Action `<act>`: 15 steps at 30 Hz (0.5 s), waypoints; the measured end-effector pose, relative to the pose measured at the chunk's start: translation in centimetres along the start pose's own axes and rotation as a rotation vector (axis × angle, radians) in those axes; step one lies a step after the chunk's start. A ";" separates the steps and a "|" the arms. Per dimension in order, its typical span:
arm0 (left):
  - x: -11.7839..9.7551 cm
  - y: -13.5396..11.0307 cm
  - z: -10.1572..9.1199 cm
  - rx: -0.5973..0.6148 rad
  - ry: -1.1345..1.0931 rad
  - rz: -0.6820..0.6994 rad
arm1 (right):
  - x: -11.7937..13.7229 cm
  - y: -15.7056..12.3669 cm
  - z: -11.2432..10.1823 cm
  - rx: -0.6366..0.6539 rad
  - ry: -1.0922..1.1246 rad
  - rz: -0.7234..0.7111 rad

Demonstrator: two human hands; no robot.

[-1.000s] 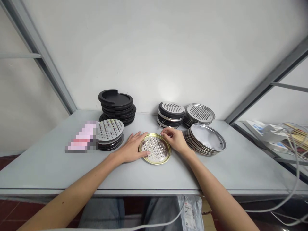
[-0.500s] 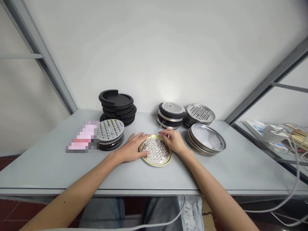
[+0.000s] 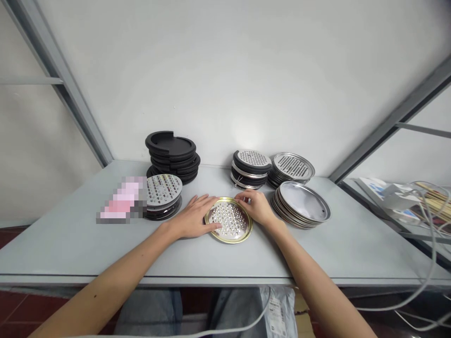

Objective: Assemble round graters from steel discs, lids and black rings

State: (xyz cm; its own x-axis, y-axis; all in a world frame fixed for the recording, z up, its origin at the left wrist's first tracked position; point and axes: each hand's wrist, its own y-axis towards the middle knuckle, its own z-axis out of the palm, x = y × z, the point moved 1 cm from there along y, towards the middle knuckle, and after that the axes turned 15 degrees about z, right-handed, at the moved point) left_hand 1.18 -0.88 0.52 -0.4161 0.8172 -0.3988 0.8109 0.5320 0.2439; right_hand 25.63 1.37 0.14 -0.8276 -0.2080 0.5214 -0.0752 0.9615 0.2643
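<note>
In front of me a round metal grater plate (image 3: 230, 220) with a gold-coloured rim lies on the grey table, its raised teeth facing up. My left hand (image 3: 195, 217) rests at its left side, fingers stretched out along the upper left rim and the thumb lying over the teeth. At the upper right rim my right hand (image 3: 256, 205) has its fingers bent and closed on the edge; the fingertips are partly hidden. Just left of my left hand stands a stack of perforated grater discs (image 3: 164, 190). A stack of shallow metal dishes (image 3: 305, 202) is right of my right hand.
Black round holders (image 3: 172, 148) are piled at the back left. Along the back stand black-rimmed graters (image 3: 252, 162) and slotted metal discs (image 3: 294, 166). A blurred-out pink item (image 3: 121, 199) lies at left. White cables (image 3: 431, 263) hang at the right edge of the table (image 3: 105, 253).
The left thumb has slid slightly to the right over the teeth. My right fingers have shifted a little to the right along the rim. The grater plate has hardly moved.
</note>
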 end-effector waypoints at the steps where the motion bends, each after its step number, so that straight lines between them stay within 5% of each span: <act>1: 0.0 0.0 0.0 0.001 0.004 0.007 | 0.0 0.0 0.0 0.019 -0.008 0.002; 15: 0.1 0.0 0.4 0.007 0.046 0.007 | 0.3 -0.5 0.1 0.080 -0.192 0.016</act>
State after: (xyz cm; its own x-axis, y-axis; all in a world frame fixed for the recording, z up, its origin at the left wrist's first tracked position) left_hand 1.29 -0.90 0.12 -0.4288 0.8305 -0.3555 0.8167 0.5246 0.2404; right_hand 25.34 0.85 0.06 -0.9194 -0.1619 0.3585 -0.0987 0.9771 0.1883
